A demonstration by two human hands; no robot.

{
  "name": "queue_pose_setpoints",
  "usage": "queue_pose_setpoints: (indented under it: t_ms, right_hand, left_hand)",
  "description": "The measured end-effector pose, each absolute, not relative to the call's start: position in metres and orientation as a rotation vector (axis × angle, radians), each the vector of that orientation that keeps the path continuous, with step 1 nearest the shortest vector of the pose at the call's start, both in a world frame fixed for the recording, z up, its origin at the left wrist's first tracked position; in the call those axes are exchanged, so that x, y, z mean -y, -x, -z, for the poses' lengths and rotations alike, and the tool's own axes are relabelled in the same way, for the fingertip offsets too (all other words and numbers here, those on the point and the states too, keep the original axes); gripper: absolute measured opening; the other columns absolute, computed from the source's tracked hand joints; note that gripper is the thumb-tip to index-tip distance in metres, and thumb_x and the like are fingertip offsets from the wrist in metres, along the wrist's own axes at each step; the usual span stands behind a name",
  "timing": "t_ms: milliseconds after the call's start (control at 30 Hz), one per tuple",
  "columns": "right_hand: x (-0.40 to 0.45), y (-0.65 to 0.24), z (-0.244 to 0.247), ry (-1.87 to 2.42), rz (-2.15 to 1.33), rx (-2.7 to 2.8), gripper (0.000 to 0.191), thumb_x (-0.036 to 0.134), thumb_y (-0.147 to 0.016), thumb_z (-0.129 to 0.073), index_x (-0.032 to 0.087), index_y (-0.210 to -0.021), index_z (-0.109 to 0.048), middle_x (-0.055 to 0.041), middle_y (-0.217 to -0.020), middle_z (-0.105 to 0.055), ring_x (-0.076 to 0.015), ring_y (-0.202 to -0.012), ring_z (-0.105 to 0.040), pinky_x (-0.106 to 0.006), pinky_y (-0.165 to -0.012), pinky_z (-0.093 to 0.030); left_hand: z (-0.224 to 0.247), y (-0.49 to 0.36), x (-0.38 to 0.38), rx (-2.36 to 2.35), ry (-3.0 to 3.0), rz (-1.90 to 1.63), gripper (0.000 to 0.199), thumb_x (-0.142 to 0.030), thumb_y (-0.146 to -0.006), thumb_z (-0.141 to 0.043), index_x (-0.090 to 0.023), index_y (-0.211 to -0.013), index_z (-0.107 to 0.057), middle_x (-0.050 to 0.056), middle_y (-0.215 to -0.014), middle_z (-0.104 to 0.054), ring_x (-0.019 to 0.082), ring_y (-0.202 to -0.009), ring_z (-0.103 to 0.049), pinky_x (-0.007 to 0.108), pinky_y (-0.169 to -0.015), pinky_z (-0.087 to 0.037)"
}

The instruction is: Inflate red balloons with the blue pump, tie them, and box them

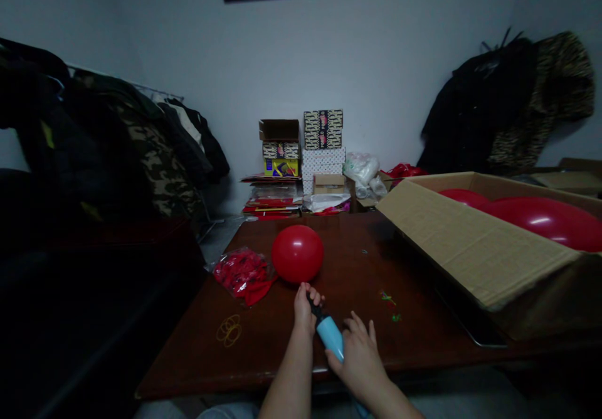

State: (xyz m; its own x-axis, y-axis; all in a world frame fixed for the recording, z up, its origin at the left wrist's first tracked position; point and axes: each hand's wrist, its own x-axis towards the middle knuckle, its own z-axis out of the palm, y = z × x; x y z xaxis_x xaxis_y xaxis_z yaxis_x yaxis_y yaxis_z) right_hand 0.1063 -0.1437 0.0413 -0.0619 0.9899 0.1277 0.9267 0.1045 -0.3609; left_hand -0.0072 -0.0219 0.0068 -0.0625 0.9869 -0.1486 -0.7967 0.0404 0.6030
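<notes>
A round red balloon (298, 254) sits just beyond my left hand (305, 306), its neck end at my fingers. My left hand is closed around the black nozzle end of a light blue hand pump (331, 337), which slants down to the right. My right hand (361, 351) lies beside and partly over the pump's lower end, fingers spread and thumb near the barrel. The hand hides part of the pump; a bit of blue shows below the wrist. To the left lies a clear plastic bag of red balloons (242, 271), with some red material spilling out.
Yellow rubber bands (229, 331) lie on the brown table (188, 369) at left; small green and yellow bits (388, 298) at right. An open cardboard box (470, 243) with red balloons (540, 218) takes up the right side. Boxes (323, 162) and papers are stacked at the back.
</notes>
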Motion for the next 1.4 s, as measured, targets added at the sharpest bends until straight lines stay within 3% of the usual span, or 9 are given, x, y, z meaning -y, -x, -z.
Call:
queue_pose_setpoints:
  t_ms: [367, 600, 900, 1167, 1400]
  right_hand:
    - [0.207, -0.142, -0.052, 1.955, -0.226, 2.247, 0.052, 0.045, -0.075, -0.045, 0.009, -0.110, -0.060, -0.0190, -0.129, -0.047, -0.0322, -0.133, -0.020, -0.052, -0.106, 0.006]
    - [0.232, -0.167, -0.057, 2.015, -0.264, 2.226, 0.044, 0.044, -0.069, -0.052, 0.012, -0.097, -0.066, -0.0147, -0.133, -0.045, -0.0327, -0.133, -0.020, -0.051, -0.107, 0.004]
    - [0.214, -0.167, -0.084, 1.896, -0.113, 2.138, 0.047, 0.045, -0.077, -0.043, 0.012, -0.103, -0.064, -0.0153, -0.125, -0.052, -0.0302, -0.130, -0.025, -0.049, -0.107, 0.006]
    - [0.179, -0.147, -0.093, 1.921, -0.095, 2.067, 0.047, 0.045, -0.076, -0.044, 0.010, -0.100, -0.065, -0.0164, -0.120, -0.054, -0.0304, -0.127, -0.030, -0.048, -0.107, -0.001]
    - [0.161, -0.135, -0.073, 1.961, -0.093, 2.049, 0.048, 0.045, -0.077, -0.042, 0.009, -0.101, -0.064, -0.0176, -0.121, -0.052, -0.0313, -0.125, -0.032, -0.050, -0.106, -0.003]
  left_hand:
    - [-0.010, 0.006, 0.026, -0.658, -0.283, -1.510, 0.022, -0.031, -0.079, -0.054, -0.019, -0.066, -0.041, -0.009, -0.048, -0.033, 0.005, -0.035, -0.031, 0.023, -0.046, -0.037]
    - [-0.025, -0.003, 0.030, -0.645, -0.261, -1.518, 0.022, -0.029, -0.080, -0.053, -0.019, -0.065, -0.041, -0.009, -0.048, -0.033, 0.005, -0.035, -0.031, 0.022, -0.048, -0.038]
    - [-0.050, -0.028, 0.035, -0.675, -0.296, -1.475, 0.022, -0.031, -0.082, -0.050, -0.019, -0.065, -0.040, -0.008, -0.048, -0.034, 0.007, -0.036, -0.035, 0.021, -0.045, -0.035]
    - [-0.057, -0.038, 0.046, -0.619, -0.304, -1.424, 0.020, -0.029, -0.082, -0.050, -0.019, -0.067, -0.042, -0.008, -0.049, -0.036, 0.006, -0.037, -0.032, 0.028, -0.059, -0.046]
    - [-0.042, -0.031, 0.047, -0.642, -0.253, -1.407, 0.019, -0.031, -0.082, -0.051, -0.019, -0.070, -0.043, -0.007, -0.051, -0.038, 0.007, -0.040, -0.036, 0.033, -0.063, -0.048]
